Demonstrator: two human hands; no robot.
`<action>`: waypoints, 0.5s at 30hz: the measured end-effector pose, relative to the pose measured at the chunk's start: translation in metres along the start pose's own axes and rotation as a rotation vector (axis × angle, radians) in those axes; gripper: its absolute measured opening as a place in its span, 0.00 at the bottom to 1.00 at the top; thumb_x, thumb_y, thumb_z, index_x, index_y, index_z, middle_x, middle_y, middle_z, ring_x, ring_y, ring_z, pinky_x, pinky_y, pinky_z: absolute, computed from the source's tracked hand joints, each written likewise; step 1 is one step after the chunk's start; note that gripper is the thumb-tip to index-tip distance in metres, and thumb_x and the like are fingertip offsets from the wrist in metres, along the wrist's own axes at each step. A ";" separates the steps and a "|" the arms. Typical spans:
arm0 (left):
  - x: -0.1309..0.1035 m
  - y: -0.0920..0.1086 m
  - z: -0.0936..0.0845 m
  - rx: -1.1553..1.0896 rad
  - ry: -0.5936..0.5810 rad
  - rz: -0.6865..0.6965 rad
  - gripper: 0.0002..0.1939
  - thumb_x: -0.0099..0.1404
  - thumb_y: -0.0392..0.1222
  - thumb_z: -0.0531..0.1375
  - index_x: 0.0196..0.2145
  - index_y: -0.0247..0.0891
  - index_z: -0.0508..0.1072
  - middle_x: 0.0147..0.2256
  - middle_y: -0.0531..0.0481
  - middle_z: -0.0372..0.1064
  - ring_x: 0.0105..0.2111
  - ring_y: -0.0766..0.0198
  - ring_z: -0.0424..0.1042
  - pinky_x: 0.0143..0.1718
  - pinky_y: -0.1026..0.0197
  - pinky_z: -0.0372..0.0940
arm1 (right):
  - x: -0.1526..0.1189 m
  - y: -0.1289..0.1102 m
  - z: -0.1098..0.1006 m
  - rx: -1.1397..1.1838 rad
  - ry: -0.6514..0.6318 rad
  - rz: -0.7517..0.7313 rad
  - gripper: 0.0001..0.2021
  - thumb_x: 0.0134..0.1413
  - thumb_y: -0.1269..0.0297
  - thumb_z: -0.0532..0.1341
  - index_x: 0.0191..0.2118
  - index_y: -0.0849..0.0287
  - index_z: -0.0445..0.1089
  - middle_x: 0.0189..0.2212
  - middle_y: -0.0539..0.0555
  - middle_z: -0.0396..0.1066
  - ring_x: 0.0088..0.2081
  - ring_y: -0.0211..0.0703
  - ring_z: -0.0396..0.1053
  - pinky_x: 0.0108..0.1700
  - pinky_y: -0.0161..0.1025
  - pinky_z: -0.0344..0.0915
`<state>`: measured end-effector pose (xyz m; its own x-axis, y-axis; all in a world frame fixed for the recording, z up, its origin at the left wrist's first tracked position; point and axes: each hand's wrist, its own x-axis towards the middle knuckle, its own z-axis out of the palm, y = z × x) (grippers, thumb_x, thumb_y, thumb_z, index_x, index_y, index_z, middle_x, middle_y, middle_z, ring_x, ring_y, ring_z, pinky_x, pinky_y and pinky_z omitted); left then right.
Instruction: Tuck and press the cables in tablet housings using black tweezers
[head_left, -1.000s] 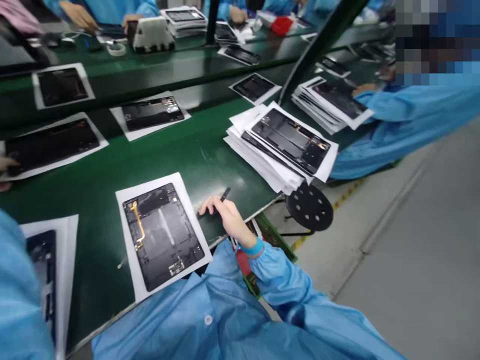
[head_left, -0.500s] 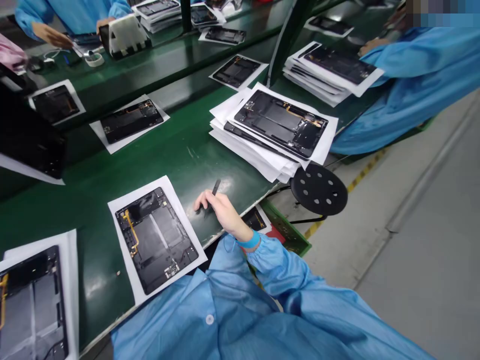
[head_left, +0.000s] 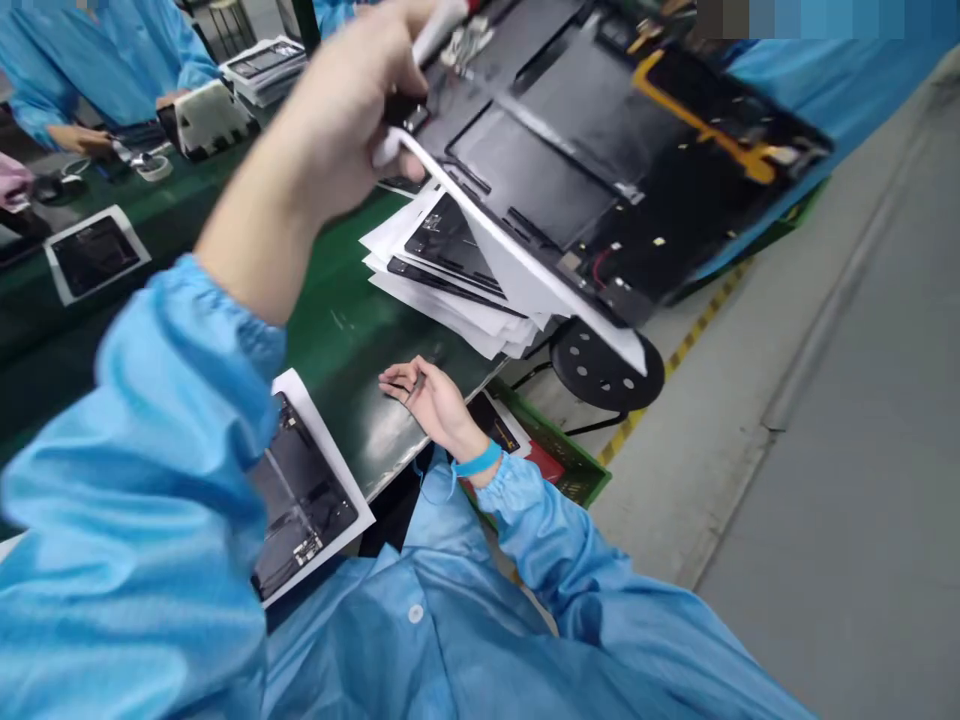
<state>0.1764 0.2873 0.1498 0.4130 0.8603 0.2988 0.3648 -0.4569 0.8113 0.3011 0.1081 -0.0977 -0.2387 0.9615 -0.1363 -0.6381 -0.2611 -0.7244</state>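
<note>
My left hand [head_left: 341,115] grips the near-left edge of a black tablet housing [head_left: 540,150] with an orange flex cable, together with the white sheet [head_left: 517,262] under it. They are raised and tilted above a stack of housings and white sheets [head_left: 457,315], partly hiding it. Low over the table edge, my right hand [head_left: 439,408] has its fingers curled around a thin black tool [head_left: 418,382], whose kind I cannot make out. Another tablet housing [head_left: 319,495] lies on a white sheet in front of me, partly covered by my left sleeve.
The green table [head_left: 330,310] runs along my front. A black round stool [head_left: 607,375] with holes and a green crate [head_left: 574,465] stand at its right edge. Across the table, a co-worker [head_left: 97,60] in blue sits; another blue sleeve [head_left: 840,110] shows at right.
My left hand has come into view, holding the tablet housing and sheet over the stack. The dark panel at the left edge is gone. My right hand has turned slightly, still holding its tool.
</note>
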 end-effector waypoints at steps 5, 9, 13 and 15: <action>0.030 -0.070 0.065 -0.137 0.021 -0.304 0.23 0.81 0.49 0.61 0.67 0.36 0.69 0.57 0.40 0.74 0.44 0.63 0.77 0.46 0.56 0.80 | 0.002 0.002 0.001 0.030 -0.027 0.027 0.23 0.69 0.48 0.68 0.25 0.55 0.67 0.37 0.53 0.82 0.46 0.45 0.81 0.57 0.44 0.81; 0.043 -0.075 0.070 -0.122 -0.001 -0.336 0.25 0.80 0.51 0.64 0.66 0.37 0.69 0.56 0.41 0.74 0.45 0.61 0.77 0.47 0.55 0.81 | -0.005 -0.011 0.005 0.026 -0.043 -0.010 0.23 0.70 0.50 0.67 0.26 0.55 0.66 0.40 0.55 0.82 0.49 0.47 0.82 0.59 0.45 0.80; 0.038 -0.009 0.053 0.002 -0.024 -0.145 0.24 0.84 0.40 0.48 0.73 0.35 0.62 0.67 0.44 0.68 0.53 0.65 0.79 0.48 0.59 0.83 | -0.013 -0.057 0.007 0.040 -0.027 -0.190 0.21 0.72 0.53 0.64 0.27 0.54 0.65 0.45 0.53 0.82 0.58 0.47 0.80 0.67 0.45 0.76; 0.033 0.031 0.041 0.150 -0.045 -0.074 0.31 0.81 0.32 0.32 0.75 0.27 0.53 0.71 0.50 0.63 0.65 0.66 0.73 0.54 0.63 0.79 | -0.015 -0.080 0.008 0.012 -0.012 -0.319 0.21 0.74 0.55 0.61 0.27 0.53 0.62 0.47 0.54 0.81 0.60 0.47 0.79 0.69 0.47 0.74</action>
<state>0.2353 0.2927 0.1644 0.4157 0.8835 0.2156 0.5150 -0.4241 0.7449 0.3503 0.1140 -0.0323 -0.0338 0.9940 0.1042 -0.6903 0.0522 -0.7216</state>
